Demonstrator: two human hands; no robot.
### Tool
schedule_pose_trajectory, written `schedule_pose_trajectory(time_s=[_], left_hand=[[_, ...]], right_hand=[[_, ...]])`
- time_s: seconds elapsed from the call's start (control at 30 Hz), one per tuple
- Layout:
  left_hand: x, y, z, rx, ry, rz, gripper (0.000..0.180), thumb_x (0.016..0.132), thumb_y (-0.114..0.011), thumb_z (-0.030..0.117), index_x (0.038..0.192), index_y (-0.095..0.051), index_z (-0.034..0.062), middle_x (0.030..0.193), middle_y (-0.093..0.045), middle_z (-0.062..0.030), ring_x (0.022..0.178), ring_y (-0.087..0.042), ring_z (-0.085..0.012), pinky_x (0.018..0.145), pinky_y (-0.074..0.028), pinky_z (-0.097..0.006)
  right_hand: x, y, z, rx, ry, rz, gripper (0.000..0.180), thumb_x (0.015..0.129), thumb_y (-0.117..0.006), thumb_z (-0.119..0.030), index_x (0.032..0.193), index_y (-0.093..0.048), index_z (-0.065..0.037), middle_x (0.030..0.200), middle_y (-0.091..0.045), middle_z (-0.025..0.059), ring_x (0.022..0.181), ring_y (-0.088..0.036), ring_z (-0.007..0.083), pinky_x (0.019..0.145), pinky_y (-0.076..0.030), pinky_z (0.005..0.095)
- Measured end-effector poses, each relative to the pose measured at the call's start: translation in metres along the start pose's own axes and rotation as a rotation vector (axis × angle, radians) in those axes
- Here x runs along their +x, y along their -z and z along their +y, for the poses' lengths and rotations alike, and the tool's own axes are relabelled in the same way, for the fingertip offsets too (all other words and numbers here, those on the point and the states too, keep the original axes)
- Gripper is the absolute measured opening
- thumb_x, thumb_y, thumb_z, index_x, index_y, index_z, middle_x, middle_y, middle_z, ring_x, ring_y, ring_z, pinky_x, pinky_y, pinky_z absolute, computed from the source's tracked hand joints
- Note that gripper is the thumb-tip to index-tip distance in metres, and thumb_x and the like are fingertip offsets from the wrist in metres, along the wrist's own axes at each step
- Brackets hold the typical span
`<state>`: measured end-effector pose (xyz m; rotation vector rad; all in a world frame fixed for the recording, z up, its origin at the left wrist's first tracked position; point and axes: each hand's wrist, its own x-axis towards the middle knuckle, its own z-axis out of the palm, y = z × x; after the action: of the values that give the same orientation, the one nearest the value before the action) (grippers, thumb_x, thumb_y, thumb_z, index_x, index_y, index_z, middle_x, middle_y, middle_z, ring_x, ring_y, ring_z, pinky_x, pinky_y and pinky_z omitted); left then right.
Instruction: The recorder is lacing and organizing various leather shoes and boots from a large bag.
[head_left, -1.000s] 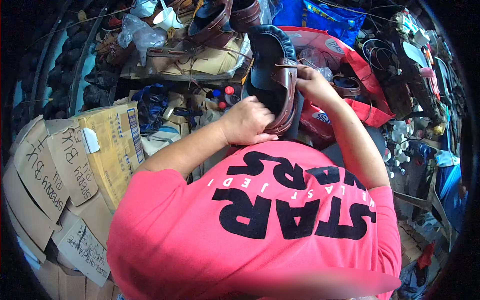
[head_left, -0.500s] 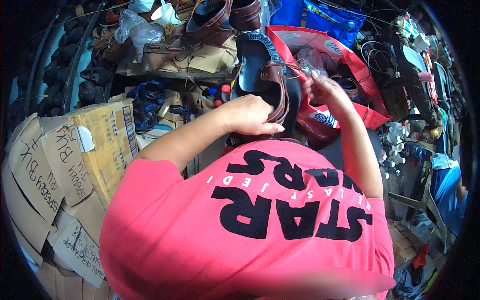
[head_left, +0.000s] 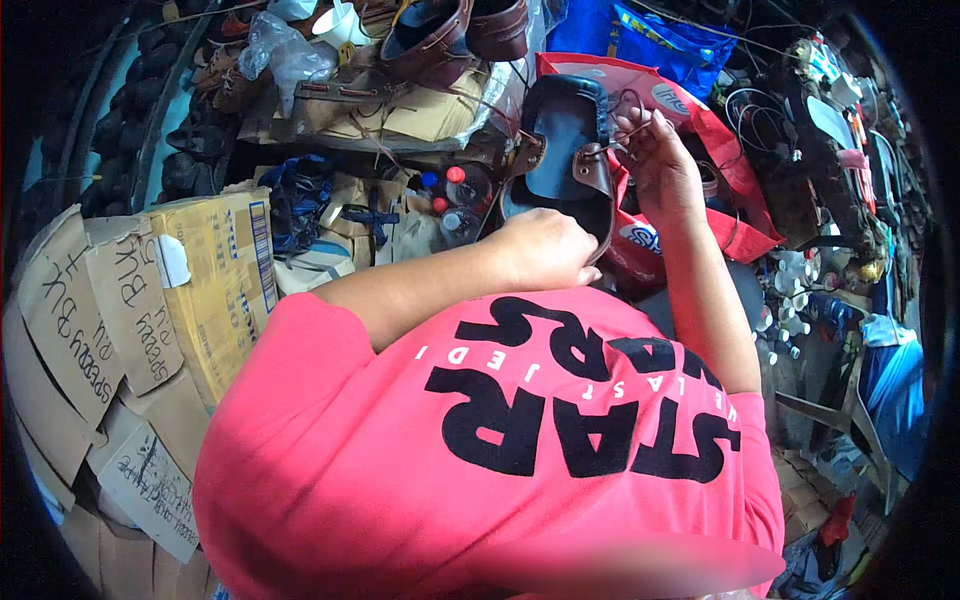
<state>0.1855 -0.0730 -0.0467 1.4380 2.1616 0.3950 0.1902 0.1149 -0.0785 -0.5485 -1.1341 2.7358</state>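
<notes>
A boat shoe (head_left: 562, 165) with brown leather sides and a dark inside stands at my lap, toe end away from me. Its heel end is in the grip of my left hand (head_left: 548, 250), whose fingers curl over the edge and partly hide it. A thin brown lace (head_left: 602, 150) runs from an eyelet on the shoe's right flap. My right hand (head_left: 660, 170), to the right of the shoe, pinches this lace between thumb and fingers. Another lace end trails off the left flap toward the upper left.
Beyond my right hand stands a red bag (head_left: 735, 195) with shoes inside, a blue bag (head_left: 670, 50) behind it. More brown shoes (head_left: 425, 45) lie at the far side. Capped bottles (head_left: 462, 190) stand left of the shoe; cardboard boxes (head_left: 205, 300) fill the left.
The shoe has shifted right and turned, so both its flaps show. My left hand moved right with it. My right hand rose slightly, fingers now upward with the lace.
</notes>
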Motion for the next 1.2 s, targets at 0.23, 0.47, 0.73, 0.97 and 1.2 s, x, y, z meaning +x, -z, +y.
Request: schedule_pose_trajectory(time_s=[0.23, 0.47, 0.73, 0.97, 1.2], left_hand=[[-0.011, -0.004, -0.011, -0.323, -0.276, 0.768, 0.014, 0.079, -0.065, 0.015, 0.075, -0.059, 0.0030, 0.074, -0.059, -0.0128, 0.069, -0.058, -0.0286, 0.066, -0.045, -0.037], [-0.011, -0.034, -0.083, -1.583, 0.238, 0.776, 0.032, 0.097, -0.044, 0.034, 0.105, -0.056, 0.0060, 0.107, -0.057, -0.0024, 0.096, -0.051, -0.0111, 0.088, -0.038, -0.028], [0.022, 0.027, -0.083, -1.879, 0.052, 0.652, 0.037, 0.094, -0.048, 0.034, 0.118, -0.055, 0.0058, 0.114, -0.061, -0.0081, 0.103, -0.057, -0.0166, 0.097, -0.041, -0.033], [0.034, 0.060, -0.058, -1.461, 0.001, 0.622, 0.020, 0.093, -0.053, 0.018, 0.106, -0.061, 0.0043, 0.089, -0.064, -0.0038, 0.087, -0.057, -0.0104, 0.084, -0.041, -0.026], [0.031, 0.086, -0.025, -1.109, -0.211, 0.663, 0.018, 0.095, -0.050, 0.013, 0.103, -0.060, 0.0011, 0.092, -0.063, -0.0038, 0.081, -0.057, -0.0083, 0.076, -0.046, -0.026]], right_hand=[[-0.010, -0.047, -0.006, -0.212, 0.281, -0.271, 0.024, 0.094, -0.051, -0.018, 0.112, -0.056, -0.003, 0.078, -0.046, -0.0014, 0.069, -0.046, 0.0105, 0.076, -0.045, 0.0306], [-0.007, -0.047, 0.013, 0.161, 0.032, -0.173, 0.020, 0.096, -0.048, -0.023, 0.111, -0.052, -0.009, 0.071, -0.040, -0.0031, 0.060, -0.036, 0.0092, 0.061, -0.035, 0.0268], [-0.004, -0.042, 0.020, 0.083, 0.031, -0.189, 0.019, 0.096, -0.049, -0.022, 0.111, -0.052, -0.010, 0.069, -0.037, -0.0044, 0.058, -0.032, 0.0074, 0.060, -0.034, 0.0259], [-0.006, -0.047, 0.015, -0.019, 0.084, -0.077, 0.025, 0.089, -0.055, -0.014, 0.114, -0.050, -0.011, 0.072, -0.041, -0.0035, 0.059, -0.037, 0.0075, 0.060, -0.037, 0.0263], [-0.007, -0.049, 0.014, -0.536, 0.101, -0.280, 0.049, 0.084, -0.054, -0.007, 0.132, -0.042, -0.008, 0.095, -0.055, 0.0040, 0.076, -0.053, 0.0119, 0.074, -0.045, 0.0287]])
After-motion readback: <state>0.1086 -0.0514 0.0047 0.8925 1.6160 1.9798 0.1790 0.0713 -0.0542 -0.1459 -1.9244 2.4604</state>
